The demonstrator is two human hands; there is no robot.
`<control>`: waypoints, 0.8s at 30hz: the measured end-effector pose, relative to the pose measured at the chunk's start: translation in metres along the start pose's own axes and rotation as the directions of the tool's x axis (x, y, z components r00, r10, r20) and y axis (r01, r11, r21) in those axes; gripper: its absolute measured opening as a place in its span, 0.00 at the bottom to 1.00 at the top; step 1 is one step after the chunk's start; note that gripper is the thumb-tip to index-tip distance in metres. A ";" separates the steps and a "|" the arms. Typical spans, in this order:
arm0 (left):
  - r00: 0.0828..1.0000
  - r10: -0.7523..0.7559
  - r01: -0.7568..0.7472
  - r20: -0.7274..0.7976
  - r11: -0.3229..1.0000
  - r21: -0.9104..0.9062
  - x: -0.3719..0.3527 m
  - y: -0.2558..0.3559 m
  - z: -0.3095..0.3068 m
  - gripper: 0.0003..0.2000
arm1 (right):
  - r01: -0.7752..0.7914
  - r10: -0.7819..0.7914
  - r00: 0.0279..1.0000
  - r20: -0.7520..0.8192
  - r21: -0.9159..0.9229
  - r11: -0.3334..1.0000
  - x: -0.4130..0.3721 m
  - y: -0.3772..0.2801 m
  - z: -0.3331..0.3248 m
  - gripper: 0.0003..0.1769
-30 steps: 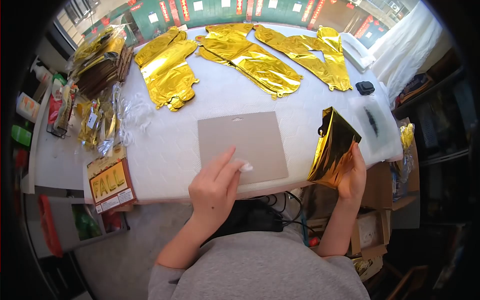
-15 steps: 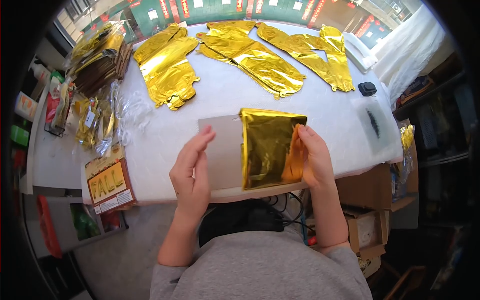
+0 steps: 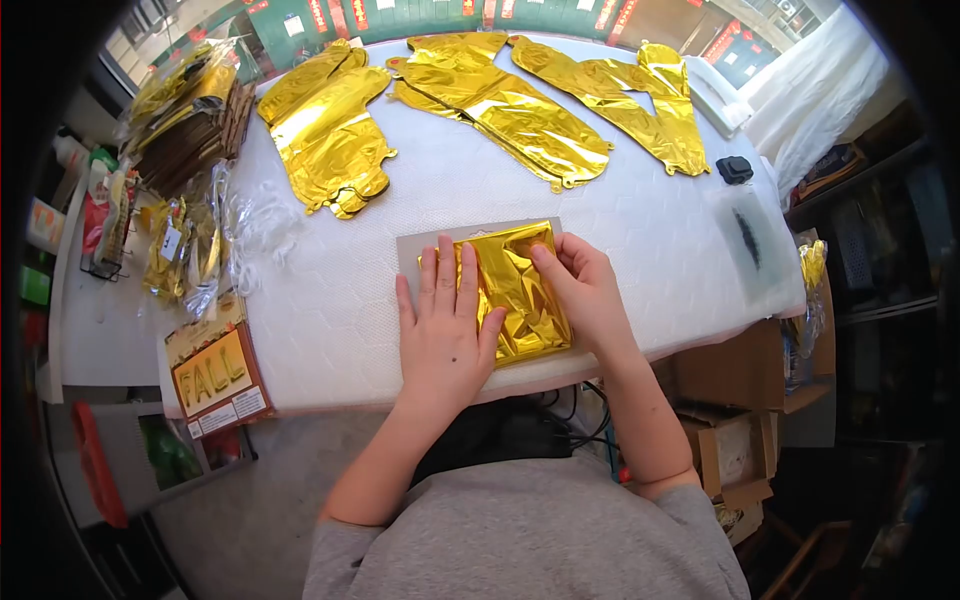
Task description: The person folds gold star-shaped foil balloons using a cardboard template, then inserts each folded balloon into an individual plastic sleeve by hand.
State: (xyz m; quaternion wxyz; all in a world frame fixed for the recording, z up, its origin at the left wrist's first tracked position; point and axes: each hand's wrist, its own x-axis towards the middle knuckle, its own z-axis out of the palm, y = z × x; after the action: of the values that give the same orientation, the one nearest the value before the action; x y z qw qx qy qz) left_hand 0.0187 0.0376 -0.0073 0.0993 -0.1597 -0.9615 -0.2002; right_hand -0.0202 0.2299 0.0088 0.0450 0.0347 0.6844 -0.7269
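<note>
A folded gold foil piece (image 3: 522,300) lies on a grey card (image 3: 408,250) near the table's front edge. My left hand (image 3: 445,315) rests flat with spread fingers across the foil's left part and the card. At the foil's upper right, my right hand (image 3: 590,295) pinches its edge between thumb and fingers. Large flat gold foil shapes lie along the far side of the table: one at the left (image 3: 325,130), one in the middle (image 3: 500,110) and one at the right (image 3: 625,95).
At the left are a stack of packaged cards (image 3: 195,120), clear bags with gold foil (image 3: 180,250) and a FALL package (image 3: 217,375). A black object (image 3: 735,170) and a clear pouch (image 3: 745,240) lie at the right. Cardboard boxes (image 3: 735,370) stand below the table's right edge.
The foil has come down flat onto the card, further left. My left hand has moved right and now presses on it. My right hand has shifted left with the foil's edge.
</note>
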 end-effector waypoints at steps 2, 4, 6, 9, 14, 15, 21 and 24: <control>1.000 -0.002 0.002 -0.014 1.000 -0.002 0.001 0.000 0.001 0.38 | -0.048 0.047 0.999 -0.008 -0.096 0.994 0.000 -0.013 -0.003 0.14; 1.000 -0.004 0.004 0.000 1.000 0.017 0.002 0.000 0.001 0.39 | -0.039 0.035 0.999 -0.033 -0.136 0.990 0.002 -0.011 -0.007 0.14; 1.000 0.002 -0.002 -0.003 1.000 0.010 0.003 0.001 0.001 0.39 | -0.031 0.021 0.998 -0.059 -0.176 0.984 0.003 -0.009 -0.009 0.15; 1.000 0.009 -0.009 -0.009 1.000 -0.001 0.005 0.001 0.001 0.38 | -0.007 -0.019 0.995 -0.093 -0.267 0.964 0.002 -0.009 -0.010 0.15; 1.000 0.003 -0.003 0.002 1.000 -0.008 0.005 0.002 0.000 0.38 | -0.107 0.080 0.990 -0.118 -0.239 0.965 -0.006 -0.020 -0.007 0.19; 1.000 0.007 -0.007 0.004 1.000 -0.004 0.005 0.002 0.000 0.38 | -0.109 0.082 0.989 -0.120 -0.239 0.965 -0.006 -0.021 -0.008 0.19; 0.999 0.021 -0.023 0.039 0.998 0.058 0.007 0.003 -0.001 0.37 | 0.087 -0.264 0.958 -0.112 -0.765 0.638 -0.003 -0.008 -0.014 0.21; 0.999 0.025 -0.028 0.038 0.996 0.080 0.009 0.003 -0.001 0.36 | 0.102 -0.360 0.927 -0.106 -0.852 0.513 -0.005 -0.012 -0.006 0.20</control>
State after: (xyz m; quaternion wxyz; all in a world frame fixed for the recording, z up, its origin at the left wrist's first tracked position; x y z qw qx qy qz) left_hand 0.0115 0.0423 -0.0032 0.0906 -0.1720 -0.9683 -0.1570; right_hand -0.0165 0.2370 0.0208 -0.1356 0.0152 0.9438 -0.3011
